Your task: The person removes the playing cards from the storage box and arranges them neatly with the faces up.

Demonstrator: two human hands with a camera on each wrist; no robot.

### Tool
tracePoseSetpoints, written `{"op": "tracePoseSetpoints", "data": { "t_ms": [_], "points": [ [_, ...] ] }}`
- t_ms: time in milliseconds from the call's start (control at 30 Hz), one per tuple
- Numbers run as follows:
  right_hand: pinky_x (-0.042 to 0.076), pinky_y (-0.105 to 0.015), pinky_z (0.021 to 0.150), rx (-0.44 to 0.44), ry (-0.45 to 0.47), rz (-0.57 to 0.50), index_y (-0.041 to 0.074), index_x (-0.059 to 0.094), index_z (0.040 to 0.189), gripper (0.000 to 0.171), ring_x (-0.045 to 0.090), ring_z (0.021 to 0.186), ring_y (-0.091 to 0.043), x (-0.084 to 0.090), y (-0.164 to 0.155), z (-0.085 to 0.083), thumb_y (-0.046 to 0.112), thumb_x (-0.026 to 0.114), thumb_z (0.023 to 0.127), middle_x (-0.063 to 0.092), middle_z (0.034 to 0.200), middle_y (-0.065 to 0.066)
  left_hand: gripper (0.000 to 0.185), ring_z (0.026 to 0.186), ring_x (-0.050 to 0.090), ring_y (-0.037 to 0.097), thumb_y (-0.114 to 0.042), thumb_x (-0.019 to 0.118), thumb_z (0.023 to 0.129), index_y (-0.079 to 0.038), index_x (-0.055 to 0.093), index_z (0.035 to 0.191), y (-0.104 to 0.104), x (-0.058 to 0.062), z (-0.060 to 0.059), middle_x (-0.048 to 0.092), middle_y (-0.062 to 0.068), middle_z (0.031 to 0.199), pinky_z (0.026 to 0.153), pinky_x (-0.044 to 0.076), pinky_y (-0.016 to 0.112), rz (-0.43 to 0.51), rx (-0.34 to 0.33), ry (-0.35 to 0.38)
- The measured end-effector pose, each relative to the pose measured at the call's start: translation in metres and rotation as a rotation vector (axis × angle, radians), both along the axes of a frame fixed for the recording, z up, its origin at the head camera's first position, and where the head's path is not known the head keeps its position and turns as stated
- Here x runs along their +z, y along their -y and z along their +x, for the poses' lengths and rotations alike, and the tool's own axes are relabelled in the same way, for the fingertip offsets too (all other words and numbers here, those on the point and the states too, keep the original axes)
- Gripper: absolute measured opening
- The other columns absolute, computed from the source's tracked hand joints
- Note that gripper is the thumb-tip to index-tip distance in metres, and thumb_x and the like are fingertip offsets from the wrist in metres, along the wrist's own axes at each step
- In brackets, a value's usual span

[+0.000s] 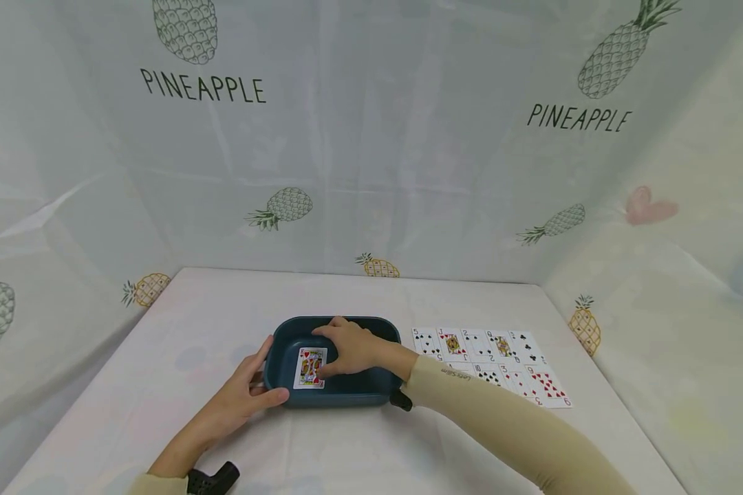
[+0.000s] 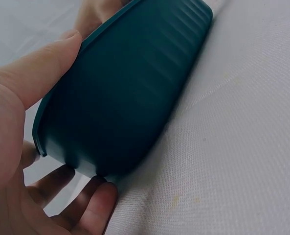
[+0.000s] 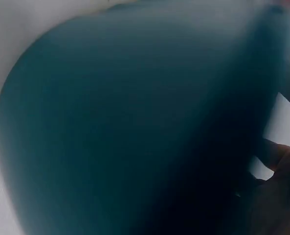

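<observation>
A dark teal tray sat low in the middle of the frame on the cloth-covered tabletop. The left hand cupped the tray's left end, thumb over the rim and fingers curled under the ribbed wall, which looked like a way of keeping it from sliding. The right hand reached down inside the tray, its fingertips on the right edge of a king of hearts lying face up on the tray floor; whether those fingers pinched the card or merely pressed it, I could not tell, and the right wrist view showed only blurred teal. To the right of the tray, apart from it, rows of face-up playing cards lay neatly side by side, so every face could be read at once.
</observation>
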State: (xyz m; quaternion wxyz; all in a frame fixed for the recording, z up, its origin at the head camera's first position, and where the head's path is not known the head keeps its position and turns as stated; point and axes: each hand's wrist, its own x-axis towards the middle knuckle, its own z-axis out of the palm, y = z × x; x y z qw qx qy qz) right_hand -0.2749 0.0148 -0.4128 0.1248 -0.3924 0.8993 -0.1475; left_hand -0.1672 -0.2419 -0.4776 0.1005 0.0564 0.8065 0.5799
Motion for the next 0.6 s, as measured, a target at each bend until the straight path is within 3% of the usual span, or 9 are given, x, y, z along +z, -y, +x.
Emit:
{"op": "tracePoseSetpoints", "data": {
  "t_ms": [100, 333, 500, 600],
  "points": [
    [0.053, -0.039, 0.092, -0.006, 0.003, 0.027, 0.017, 0.052, 0.158, 0.081, 0.057, 0.119, -0.020, -0.005, 0.006, 0.002, 0.046, 0.084, 0.090, 0.054, 0.144, -0.008, 0.105, 0.137, 0.055, 0.039, -0.026, 0.078, 0.099, -0.026, 0.003, 0.173, 0.000, 0.001, 0.001, 0.020, 0.025, 0.161, 0.098, 0.054, 0.027, 0.019, -0.018, -0.008],
    [0.053, -0.040, 0.098, -0.015, 0.049, 0.101, 0.017, 0.052, 0.158, 0.082, 0.055, 0.117, -0.018, -0.005, 0.007, 0.011, 0.047, 0.085, 0.089, 0.053, 0.144, -0.006, 0.105, 0.136, 0.056, 0.038, -0.027, 0.079, 0.099, -0.030, 0.005, 0.173, -0.002, 0.000, 0.001, 0.022, 0.022, 0.162, 0.098, 0.054, 0.027, 0.010, -0.005, 0.002],
    [0.051, -0.033, 0.101, 0.023, 0.086, 0.138, 0.016, 0.050, 0.159, 0.076, 0.054, 0.123, -0.019, 0.003, 0.005, 0.011, 0.043, 0.080, 0.095, 0.049, 0.148, -0.007, 0.105, 0.137, 0.055, 0.039, -0.028, 0.079, 0.098, -0.029, 0.005, 0.173, -0.001, 0.001, 0.001, 0.022, 0.024, 0.162, 0.099, 0.054, 0.028, -0.003, -0.001, -0.011],
    [0.049, -0.034, 0.104, 0.062, 0.078, 0.215, 0.019, 0.050, 0.160, 0.072, 0.050, 0.124, -0.018, 0.005, 0.003, 0.012, 0.045, 0.076, 0.098, 0.046, 0.153, -0.005, 0.105, 0.138, 0.054, 0.038, -0.029, 0.079, 0.099, -0.029, 0.005, 0.173, -0.001, 0.000, 0.001, 0.022, 0.023, 0.162, 0.099, 0.053, 0.026, -0.013, 0.003, -0.009]
  ]
}}
